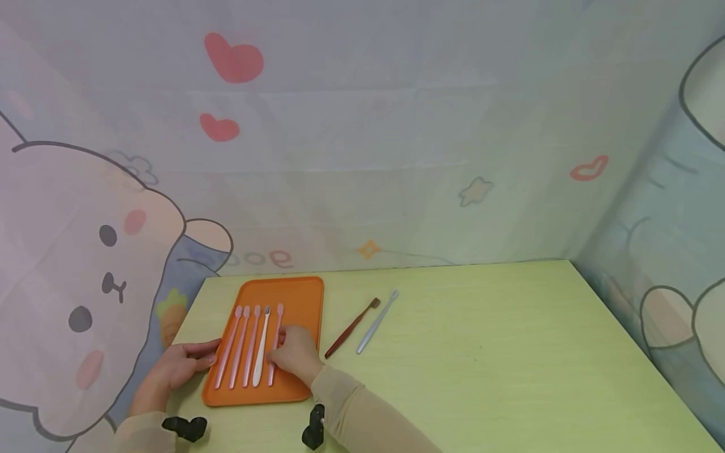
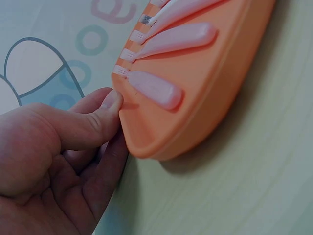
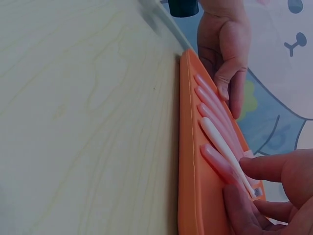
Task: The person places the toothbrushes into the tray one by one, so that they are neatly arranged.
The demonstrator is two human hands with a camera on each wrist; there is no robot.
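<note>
An orange tray (image 1: 301, 294) lies on the table's left part. Three pink toothbrushes (image 1: 240, 352) lie side by side on its left, then a white toothbrush (image 1: 260, 360) with dark bristles. To the right of the white one is another pink toothbrush (image 1: 279, 316), all with heads toward the far side. My right hand (image 1: 298, 354) pinches this last pink toothbrush between thumb and fingers. At the tray's left edge, my left hand (image 1: 177, 367) grips the rim, thumb (image 2: 113, 99) against it; the fingers are partly hidden.
Right of the tray, a reddish-brown toothbrush (image 1: 351, 329) and a pale blue-grey toothbrush (image 1: 376, 324) lie slanted on the light yellow-green table (image 1: 481, 352). A printed cloth (image 1: 362, 138) hangs behind the table and along its sides.
</note>
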